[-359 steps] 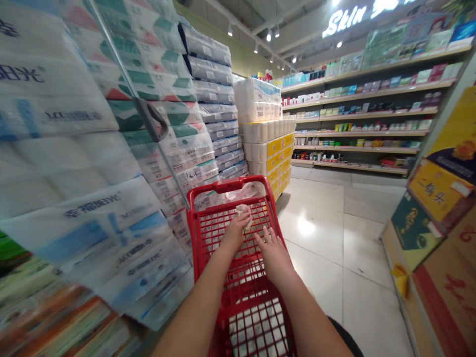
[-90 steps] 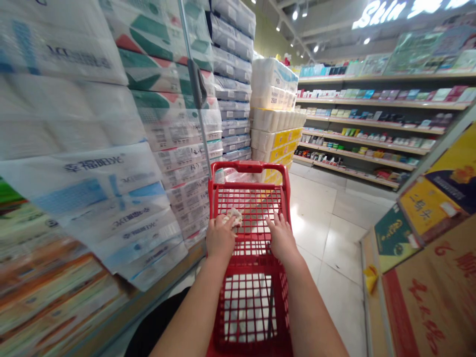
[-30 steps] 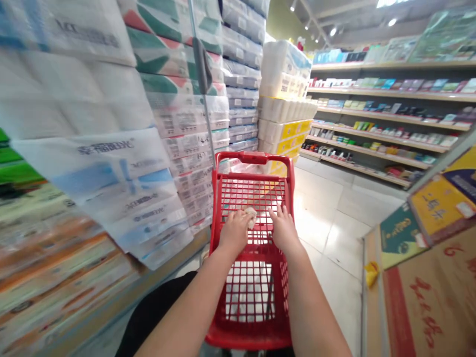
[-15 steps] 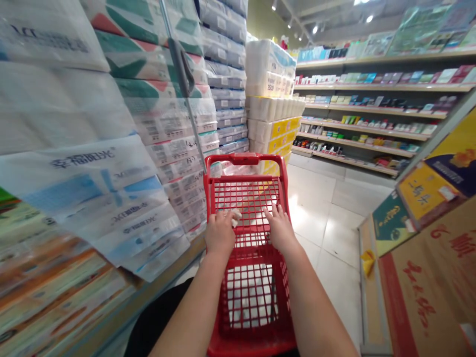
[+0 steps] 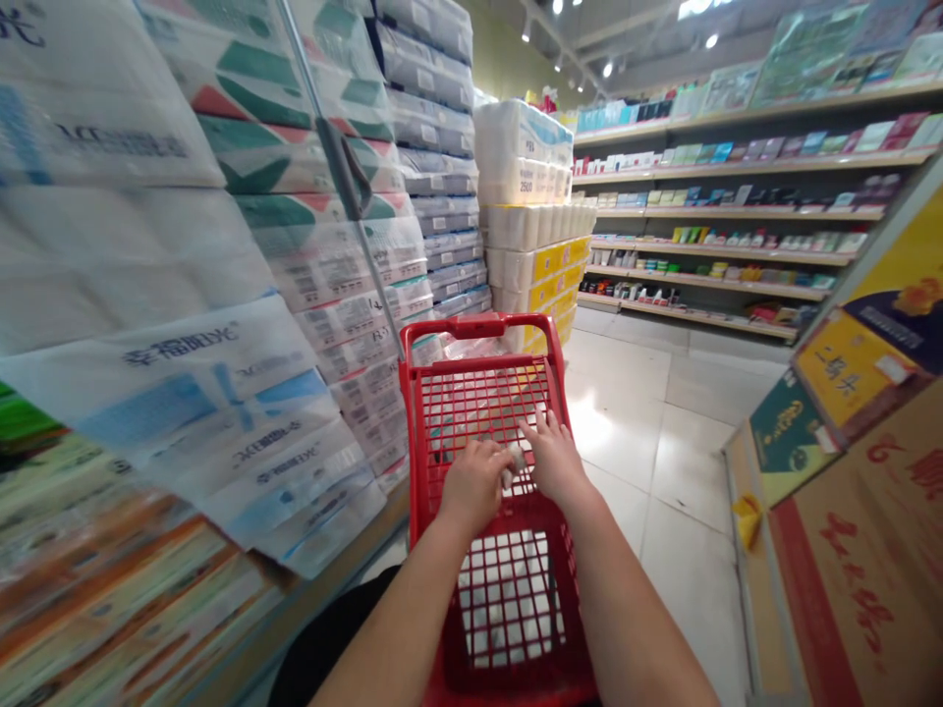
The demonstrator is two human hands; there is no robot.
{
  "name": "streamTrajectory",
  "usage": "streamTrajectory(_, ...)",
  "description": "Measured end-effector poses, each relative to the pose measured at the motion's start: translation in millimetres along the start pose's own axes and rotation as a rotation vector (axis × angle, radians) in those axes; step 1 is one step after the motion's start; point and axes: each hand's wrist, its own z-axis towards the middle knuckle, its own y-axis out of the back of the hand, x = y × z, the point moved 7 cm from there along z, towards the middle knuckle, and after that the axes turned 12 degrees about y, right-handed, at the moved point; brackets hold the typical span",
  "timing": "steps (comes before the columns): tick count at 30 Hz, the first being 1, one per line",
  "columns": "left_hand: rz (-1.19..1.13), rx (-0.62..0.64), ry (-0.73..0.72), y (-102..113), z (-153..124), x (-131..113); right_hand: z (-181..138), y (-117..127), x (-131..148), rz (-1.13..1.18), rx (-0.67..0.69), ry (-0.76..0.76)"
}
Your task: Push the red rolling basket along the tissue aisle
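Observation:
A red plastic shopping cart (image 5: 480,339) stands in front of me in a shop aisle. My left hand (image 5: 472,483) is closed round a small crumpled white tissue (image 5: 514,464) and rests on the cart's mesh back panel. Close beside it, my right hand (image 5: 552,457) lies flat on the same mesh with its fingers spread. The two hands nearly touch at the tissue. White packs show through the grid in the bottom of the cart.
Tall stacks of wrapped tissue packs (image 5: 221,324) fill the left side, with a thin metal pole (image 5: 331,167) leaning across them. Shelves of small goods (image 5: 722,245) line the far wall. Cardboard boxes (image 5: 855,471) stand at the right. Pale floor tiles (image 5: 663,442) lie between.
My left hand has slid rightward along the mesh to meet my right hand. The view has shifted slightly; the cart stays in front of me.

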Motion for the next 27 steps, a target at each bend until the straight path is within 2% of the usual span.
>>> streamTrajectory(3, 0.017, -0.053, 0.142, 6.9, 3.0, 14.1, -0.2, -0.2, 0.3, -0.002, 0.012, -0.005)
streamTrajectory(11, -0.107, 0.019, 0.26, 11.6, -14.8, 16.0, 2.5, 2.5, 7.5, 0.024, -0.002, 0.022)
streamTrajectory(14, -0.204, -0.142, 0.311, 28.3, -34.6, 18.5, 3.3, 2.6, 10.0, 0.036, -0.002, 0.023)
streamTrajectory(16, -0.359, -0.282, 0.364, 39.6, -55.1, 20.6, 3.4, 2.2, 11.3, 0.049, 0.005, 0.02)
streamTrajectory(17, -0.469, -0.312, 0.398, 41.1, -66.0, 21.2, 3.4, 1.7, 12.0, 0.055, 0.013, 0.02)
streamTrajectory(18, -0.587, -0.291, 0.439, 38.0, -75.9, 20.9, 3.4, 1.3, 12.8, 0.06, 0.019, 0.022)
streamTrajectory(19, -0.702, -0.218, 0.499, 30.4, -84.4, 19.6, 3.3, 1.0, 13.6, 0.063, 0.024, 0.023)
streamTrajectory(21, -0.959, 0.044, 0.667, 4.5, -99.4, 12.9, 3.0, 1.0, 15.0, 0.063, 0.025, 0.026)
streamTrajectory(23, -1.278, 0.335, 0.915, -25.1, -115.4, 2.7, 2.5, 1.2, 16.5, 0.062, 0.019, 0.028)
streamTrajectory(24, -1.443, 0.44, 1.047, -36.5, -122.4, -2.6, 2.3, 1.0, 17.2, 0.062, 0.018, 0.028)
streamTrajectory(25, -1.598, 0.487, 1.167, -44.4, -127.1, -5.8, 2.0, 0.5, 17.9, 0.065, 0.021, 0.027)
streamTrajectory(26, -1.732, 0.473, 1.264, -49.2, -129.2, -6.0, 1.6, -0.4, 18.6, 0.07, 0.026, 0.027)
streamTrajectory(27, -1.842, 0.401, 1.33, -51.7, -129.1, -2.7, 1.2, -1.6, 19.0, 0.075, 0.033, 0.026)
